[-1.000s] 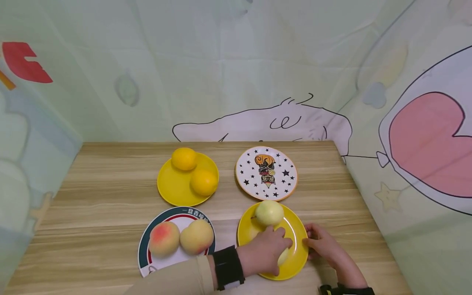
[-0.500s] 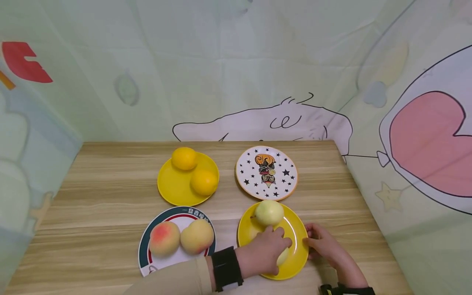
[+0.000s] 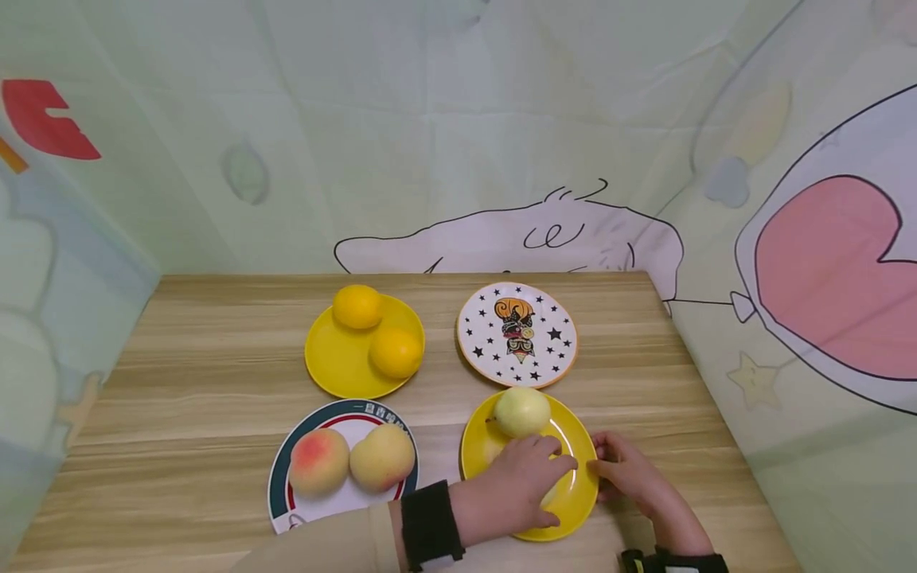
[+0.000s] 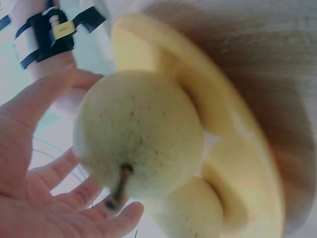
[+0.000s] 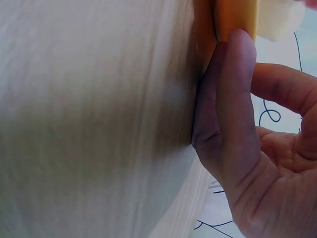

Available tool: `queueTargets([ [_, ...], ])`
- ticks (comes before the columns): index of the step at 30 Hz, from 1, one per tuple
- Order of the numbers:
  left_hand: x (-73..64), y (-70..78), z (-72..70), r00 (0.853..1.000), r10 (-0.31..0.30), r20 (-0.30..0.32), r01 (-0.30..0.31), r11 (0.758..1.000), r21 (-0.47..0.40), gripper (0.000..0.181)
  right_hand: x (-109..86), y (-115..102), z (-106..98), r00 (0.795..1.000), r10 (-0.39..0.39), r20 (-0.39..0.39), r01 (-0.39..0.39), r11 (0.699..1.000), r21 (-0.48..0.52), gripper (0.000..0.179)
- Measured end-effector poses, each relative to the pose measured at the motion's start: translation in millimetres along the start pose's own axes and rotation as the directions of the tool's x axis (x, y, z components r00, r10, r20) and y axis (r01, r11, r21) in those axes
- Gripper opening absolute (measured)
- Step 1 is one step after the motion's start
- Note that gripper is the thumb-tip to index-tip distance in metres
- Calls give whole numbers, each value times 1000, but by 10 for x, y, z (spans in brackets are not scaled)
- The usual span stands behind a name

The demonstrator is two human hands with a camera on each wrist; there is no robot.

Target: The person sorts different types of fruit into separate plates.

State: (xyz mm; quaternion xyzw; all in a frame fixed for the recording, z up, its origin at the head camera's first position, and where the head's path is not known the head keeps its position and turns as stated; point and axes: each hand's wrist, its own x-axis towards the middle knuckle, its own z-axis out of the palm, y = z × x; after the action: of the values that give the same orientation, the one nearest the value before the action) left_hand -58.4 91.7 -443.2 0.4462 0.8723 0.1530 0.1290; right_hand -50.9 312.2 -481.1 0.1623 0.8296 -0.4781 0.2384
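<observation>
Left hand [image 3: 519,485] at the front right plate, arriving from the left in a beige sleeve [image 3: 344,541] with a black wristband [image 3: 432,525]. Fingers spread and loosely bent about the near pear [image 4: 138,134]; a gap shows between palm and fruit. Fingertip contact: cannot tell. Near pear sits within the rim of the yellow plate [image 3: 582,492], mostly covered by the hand from above; stem end faces the wrist camera. Far pear [image 3: 523,411] on the same plate, toward its back edge, stem pointing left.

Right hand [image 3: 630,469] low at the plate's right side. Thumb and fingers slightly apart, tips at the rim; one fingertip lies against the plate's outer wall.

Rest of the wood-grain worktop [image 3: 193,382]: back left, a second yellow plate [image 3: 344,362] with two lemons, one behind [image 3: 357,306], one nearer and to the right [image 3: 396,353]. Front left, a dark-rimmed plate [image 3: 281,461], partly under the sleeve, carrying a red-blushed peach [image 3: 319,461] and a paler peach [image 3: 383,458] side by side. Back right, a white star-patterned plate [image 3: 487,318] with a printed figure. Behind everything, pale printed cloth [image 3: 358,159].
</observation>
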Motion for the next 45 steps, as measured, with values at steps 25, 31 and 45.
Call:
queueTargets([
  [25,-472,-305,-943,959,-140,-247,89,974,-207,52,5,8,-16,1000,-20,17,20,1000,18,35],
  [31,-537,-432,-994,954,-204,-218,159,965,-207,57,19,8,-36,999,-13,33,12,1000,26,35],
  [45,-764,-740,-1112,906,-397,-147,363,907,-213,68,51,27,-75,998,3,66,-5,999,37,36],
])
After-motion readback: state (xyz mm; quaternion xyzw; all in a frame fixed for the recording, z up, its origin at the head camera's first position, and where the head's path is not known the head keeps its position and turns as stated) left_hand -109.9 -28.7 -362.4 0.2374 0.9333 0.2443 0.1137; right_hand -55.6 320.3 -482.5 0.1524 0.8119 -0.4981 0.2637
